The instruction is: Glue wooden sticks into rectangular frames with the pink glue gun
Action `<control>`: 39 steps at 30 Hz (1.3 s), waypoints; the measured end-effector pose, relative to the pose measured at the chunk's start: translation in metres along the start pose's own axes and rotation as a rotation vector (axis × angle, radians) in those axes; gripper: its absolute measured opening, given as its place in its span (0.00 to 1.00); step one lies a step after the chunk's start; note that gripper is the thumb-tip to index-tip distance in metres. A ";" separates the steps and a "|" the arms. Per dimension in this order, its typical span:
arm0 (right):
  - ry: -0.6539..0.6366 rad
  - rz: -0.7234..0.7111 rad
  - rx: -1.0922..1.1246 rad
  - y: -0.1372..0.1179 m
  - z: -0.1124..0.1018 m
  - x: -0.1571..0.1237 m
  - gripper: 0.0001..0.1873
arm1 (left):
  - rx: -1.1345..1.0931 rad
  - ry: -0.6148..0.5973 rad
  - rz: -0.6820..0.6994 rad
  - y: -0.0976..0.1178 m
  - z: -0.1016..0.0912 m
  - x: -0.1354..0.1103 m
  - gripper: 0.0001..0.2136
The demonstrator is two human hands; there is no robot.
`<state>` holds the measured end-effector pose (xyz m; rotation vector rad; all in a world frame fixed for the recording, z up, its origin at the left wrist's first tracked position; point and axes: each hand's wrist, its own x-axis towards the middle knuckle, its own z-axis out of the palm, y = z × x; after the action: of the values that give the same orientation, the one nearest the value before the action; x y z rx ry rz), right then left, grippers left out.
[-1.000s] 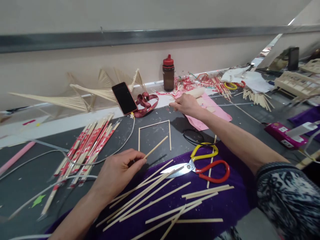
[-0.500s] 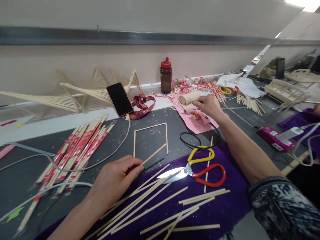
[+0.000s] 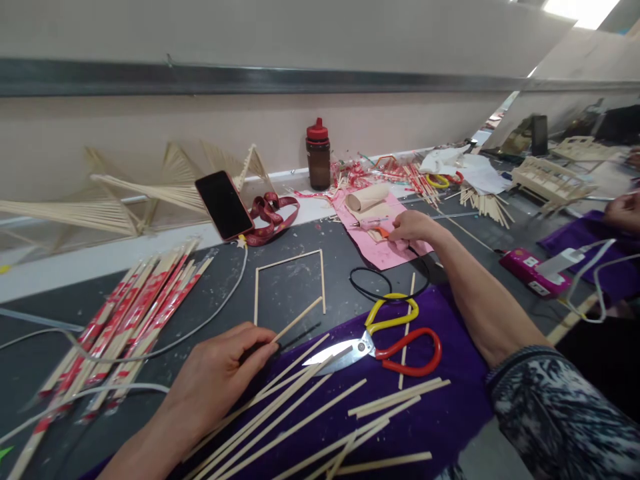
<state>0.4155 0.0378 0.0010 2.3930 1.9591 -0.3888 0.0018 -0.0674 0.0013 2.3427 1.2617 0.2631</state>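
My left hand (image 3: 233,363) pinches one end of a thin wooden stick (image 3: 300,319) between thumb and fingers, its far end raised toward the open stick frame (image 3: 289,259). That frame has three joined sides and lies flat on the dark table. My right hand (image 3: 413,230) is closed around the handle of a pink hot glue gun (image 3: 379,231) with an orange trigger. The glue gun rests on pink paper (image 3: 383,259); my fingers partly hide it. Scissors (image 3: 364,345) with yellow and red handles lie on purple cloth (image 3: 440,413) among loose wooden sticks (image 3: 300,417).
Wrapped stick packs (image 3: 130,320) and a white cable lie at left. Behind are a leaning phone (image 3: 224,205), a red lanyard (image 3: 273,217), a bottle (image 3: 319,157) and a stick model (image 3: 155,193). A magenta power strip (image 3: 535,272) and another person's hand (image 3: 625,212) are at right.
My right hand has come down from beside the cardboard roll onto the glue gun's handle and gripped it. My left hand keeps its stick. The whole view has shifted slightly.
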 end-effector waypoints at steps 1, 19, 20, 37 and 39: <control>0.010 -0.001 0.012 0.001 0.000 0.000 0.17 | -0.002 -0.004 -0.001 0.000 0.000 0.000 0.12; 0.399 -0.423 1.138 -0.066 -0.012 -0.047 0.16 | 0.013 0.155 -0.032 0.004 -0.005 -0.002 0.11; 0.370 -0.429 1.188 -0.071 -0.010 -0.049 0.15 | 0.020 0.156 -0.030 0.003 -0.005 -0.002 0.11; -0.347 -0.539 0.961 -0.099 0.002 -0.076 0.17 | 0.711 0.370 0.035 -0.015 -0.006 -0.008 0.11; -0.334 -0.570 0.905 -0.100 0.003 -0.077 0.19 | 0.741 0.373 0.044 -0.017 -0.006 -0.009 0.11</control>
<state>0.3041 -0.0159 0.0276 1.7590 2.5852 -1.8901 -0.0182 -0.0650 -0.0016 3.0475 1.7025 0.2908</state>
